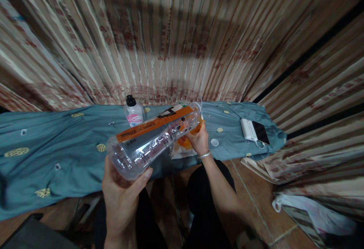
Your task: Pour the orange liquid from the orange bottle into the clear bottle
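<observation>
My left hand [122,192] is wrapped round the base of a large clear plastic bottle [148,139] with an orange and grey label. The bottle is tilted, its neck towards the right and away from me. At the neck, my right hand [200,139] is closed round an orange translucent object [197,128], mostly hidden by the bottle and fingers. A thin white tip rises beside its thumb. Beneath the bottle lies a white and orange printed packet [182,151], partly covered. A round white cap [214,142] rests on the cloth right of this hand.
A small bottle with a black top [133,112] stands at the back of the teal cloth [82,142]. To the right, a white power bank [248,129] is cabled to a dark phone [260,132]. Curtains [170,32] hang behind. A white plastic bag [309,211] lies at lower right.
</observation>
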Tool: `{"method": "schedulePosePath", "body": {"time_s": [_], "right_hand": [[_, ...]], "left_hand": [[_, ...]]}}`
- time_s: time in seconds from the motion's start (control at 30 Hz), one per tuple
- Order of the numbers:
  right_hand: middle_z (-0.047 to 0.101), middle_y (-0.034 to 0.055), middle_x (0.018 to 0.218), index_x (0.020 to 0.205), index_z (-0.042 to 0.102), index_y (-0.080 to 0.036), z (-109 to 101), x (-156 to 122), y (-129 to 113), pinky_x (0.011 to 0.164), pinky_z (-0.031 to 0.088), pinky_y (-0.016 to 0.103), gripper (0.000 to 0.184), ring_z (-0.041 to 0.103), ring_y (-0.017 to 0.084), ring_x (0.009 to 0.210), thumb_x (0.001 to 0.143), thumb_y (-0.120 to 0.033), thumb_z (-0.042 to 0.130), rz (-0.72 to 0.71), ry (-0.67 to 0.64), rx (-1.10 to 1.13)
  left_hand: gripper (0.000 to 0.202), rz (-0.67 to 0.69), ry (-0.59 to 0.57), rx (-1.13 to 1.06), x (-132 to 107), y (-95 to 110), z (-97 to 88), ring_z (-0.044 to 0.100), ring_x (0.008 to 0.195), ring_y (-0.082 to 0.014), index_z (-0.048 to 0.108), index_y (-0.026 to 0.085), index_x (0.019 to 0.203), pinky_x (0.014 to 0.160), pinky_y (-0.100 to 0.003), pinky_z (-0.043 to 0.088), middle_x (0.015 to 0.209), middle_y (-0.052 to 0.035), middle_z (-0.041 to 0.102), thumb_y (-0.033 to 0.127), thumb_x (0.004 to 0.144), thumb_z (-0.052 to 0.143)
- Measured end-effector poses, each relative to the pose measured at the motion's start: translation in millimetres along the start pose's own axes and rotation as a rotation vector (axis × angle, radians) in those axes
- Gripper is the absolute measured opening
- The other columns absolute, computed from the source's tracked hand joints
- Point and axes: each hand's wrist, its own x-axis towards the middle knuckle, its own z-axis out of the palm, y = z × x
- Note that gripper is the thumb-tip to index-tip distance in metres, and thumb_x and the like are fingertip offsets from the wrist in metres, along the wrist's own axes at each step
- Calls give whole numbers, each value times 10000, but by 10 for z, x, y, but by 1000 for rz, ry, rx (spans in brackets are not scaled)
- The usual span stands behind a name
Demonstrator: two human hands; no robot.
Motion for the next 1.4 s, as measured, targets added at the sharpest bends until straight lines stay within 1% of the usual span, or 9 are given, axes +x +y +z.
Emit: {"method": "schedulePosePath", "body": {"time_s": [0.07,0.2,0.37,0.47,0.57,0.93,1.07,1.2,1.4], "right_hand": [[777,49,963,1101,546,-251,2,0,-3,741,625,375,556,779,284,878,691,-459,860,-4,-1,8],[779,41,979,1100,550,-257,8,3,1,749,626,369,554,780,276,884,688,-452,864,-14,10,5],[777,49,988,1097,550,-254,-5,13,2,753,626,374,565,779,281,886,683,-453,879,0,-2,-1],[778,58,992,1087,550,-249,-10,16,0,756,627,371,547,779,281,896,693,-454,871,-14,-3,1],[780,60,981,1084,557,-247,-5,12,2,752,631,373,532,781,285,904,702,-456,863,-25,5,4],[778,44,966,1097,551,-256,3,7,14,731,629,367,544,780,278,869,699,-453,866,-16,1,9],[778,56,998,1107,557,-246,5,8,14,760,634,375,541,780,280,898,698,-422,865,-24,9,7],[781,59,1005,1112,557,-246,1,13,8,756,631,376,564,779,284,901,688,-433,878,-20,6,2],[774,62,994,1116,560,-243,-5,14,14,772,623,384,542,779,295,909,704,-423,863,-29,-6,9]], "left_hand": [[664,-4,-2,-8,1,-6,0,723,1051,-257,709,228,1218,1013,-461,603,1113,-46,736,261,621,997],[676,-2,-3,-11,2,-16,2,720,1051,-272,708,227,1225,1002,-496,609,1149,-57,724,268,617,1000],[669,-10,-2,-21,5,-20,-3,721,968,-245,713,226,1208,999,-502,608,1092,-40,736,264,607,1005],[680,-7,8,-21,3,-15,-5,725,940,-231,714,224,1220,1021,-493,592,1100,-38,745,255,606,1005],[666,3,15,-2,1,-7,0,730,964,-239,718,219,1206,1039,-479,577,1098,-41,750,268,606,1003],[685,-9,16,20,3,7,4,737,1028,-281,706,218,1218,1019,-492,589,1129,-61,741,305,605,1000],[713,6,16,6,0,4,-1,739,974,-246,715,215,1229,1028,-454,582,1118,-52,750,302,586,1011],[667,-3,14,-9,0,-6,-1,728,936,-223,721,226,1205,1026,-456,586,1102,-41,749,265,603,1006],[668,-5,7,-14,1,-16,3,716,964,-227,719,218,1217,1012,-453,597,1123,-53,739,267,614,1004]]}}
